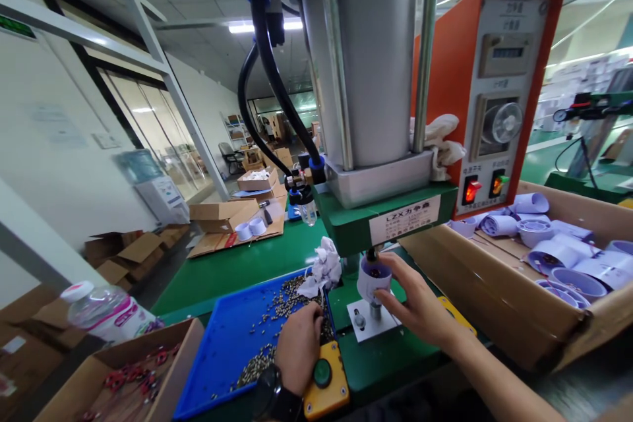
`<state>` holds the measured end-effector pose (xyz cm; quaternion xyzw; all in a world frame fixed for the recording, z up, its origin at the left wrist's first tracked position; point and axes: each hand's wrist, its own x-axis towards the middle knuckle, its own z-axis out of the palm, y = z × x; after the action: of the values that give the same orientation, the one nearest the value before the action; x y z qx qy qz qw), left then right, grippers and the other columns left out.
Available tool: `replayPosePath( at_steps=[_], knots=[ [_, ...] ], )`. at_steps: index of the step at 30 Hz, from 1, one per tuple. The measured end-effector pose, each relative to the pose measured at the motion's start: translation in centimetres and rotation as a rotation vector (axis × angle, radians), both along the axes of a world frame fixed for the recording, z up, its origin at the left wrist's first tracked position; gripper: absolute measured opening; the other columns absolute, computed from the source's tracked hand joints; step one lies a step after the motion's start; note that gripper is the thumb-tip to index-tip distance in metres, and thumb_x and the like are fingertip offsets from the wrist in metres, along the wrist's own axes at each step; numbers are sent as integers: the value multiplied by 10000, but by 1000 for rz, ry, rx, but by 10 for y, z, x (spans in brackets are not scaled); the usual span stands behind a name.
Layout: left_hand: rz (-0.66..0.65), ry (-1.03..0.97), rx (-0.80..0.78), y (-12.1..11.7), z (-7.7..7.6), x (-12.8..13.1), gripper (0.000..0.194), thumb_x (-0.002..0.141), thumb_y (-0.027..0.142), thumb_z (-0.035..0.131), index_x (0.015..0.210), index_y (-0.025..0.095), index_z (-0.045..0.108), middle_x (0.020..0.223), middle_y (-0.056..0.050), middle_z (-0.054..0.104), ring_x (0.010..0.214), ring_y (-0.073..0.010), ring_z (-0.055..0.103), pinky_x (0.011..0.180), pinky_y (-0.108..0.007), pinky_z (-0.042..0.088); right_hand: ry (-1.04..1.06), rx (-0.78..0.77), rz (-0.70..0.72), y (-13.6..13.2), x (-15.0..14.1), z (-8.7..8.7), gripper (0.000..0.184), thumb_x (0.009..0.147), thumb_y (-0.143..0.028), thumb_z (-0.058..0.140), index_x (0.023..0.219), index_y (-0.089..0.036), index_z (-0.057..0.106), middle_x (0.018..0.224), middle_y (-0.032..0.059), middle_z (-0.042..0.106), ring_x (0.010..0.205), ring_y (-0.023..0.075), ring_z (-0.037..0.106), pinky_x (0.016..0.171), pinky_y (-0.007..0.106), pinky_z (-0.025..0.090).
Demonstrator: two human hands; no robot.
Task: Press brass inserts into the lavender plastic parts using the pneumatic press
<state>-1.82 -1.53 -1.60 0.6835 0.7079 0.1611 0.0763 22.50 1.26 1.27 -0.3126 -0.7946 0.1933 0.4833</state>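
In the head view, my right hand (420,303) grips a white plastic cylinder (366,285), thumb and fingers on its side and rim. The open-topped cylinder sits on a metal post (376,311) directly beneath the ram of the bench press (366,211). My left hand (298,347), with a dark watch on the wrist, is curled over the right edge of a blue tray (208,349). Small metal parts (284,303) lie scattered in the tray. The left fingertips are mostly hidden. Beside this hand is a yellow box with a green button (322,374).
An orange control box (445,92) stands at the press's right. Below it, a cardboard box (445,283) holds several white cylinders. At front left are a carton of red wired parts (131,379) and a bottle (106,310). Crumpled white cloth (324,267) lies behind the tray.
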Motion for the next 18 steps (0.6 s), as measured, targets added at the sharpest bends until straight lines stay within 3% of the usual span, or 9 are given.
replayPosePath(
  at_steps=[3,6,11,14,18],
  knots=[
    [-2,12,5,0,-1,-1,180,871,161,451,815,219,612,824,-19,700,782,-159,617,685,-247,361,4,-58,-23,1,1,-1,477,868,-270,540,1323,-271,397,1266,82,577,1137,234,573,965,380,475],
    [-11,21,19,1,-1,0,177,868,155,453,806,218,605,814,-16,696,772,-160,618,681,-252,369,-8,-136,-10,0,-1,-12,609,863,-345,552,1413,-264,304,1310,104,573,1192,270,558,992,433,464],
    [-4,17,108,-5,7,3,219,911,190,384,874,210,599,883,-35,689,820,-175,626,736,-285,434,107,-210,-9,-6,-11,-40,567,908,-385,498,1416,-254,282,1417,99,481,1299,233,472,1069,406,407],
    [10,-10,286,-26,10,6,226,934,258,384,956,210,603,964,-54,685,893,-189,639,808,-321,487,95,-227,-31,-7,-16,-42,540,901,-384,509,1386,-220,336,1346,111,542,1241,240,522,1040,404,433],
    [-141,120,431,-67,-2,3,212,935,284,407,928,255,618,916,-25,698,848,-189,649,721,-303,533,16,-116,-171,-13,0,-42,455,874,-341,547,1315,-266,465,1278,84,597,1194,272,542,1002,444,452]
  ],
)
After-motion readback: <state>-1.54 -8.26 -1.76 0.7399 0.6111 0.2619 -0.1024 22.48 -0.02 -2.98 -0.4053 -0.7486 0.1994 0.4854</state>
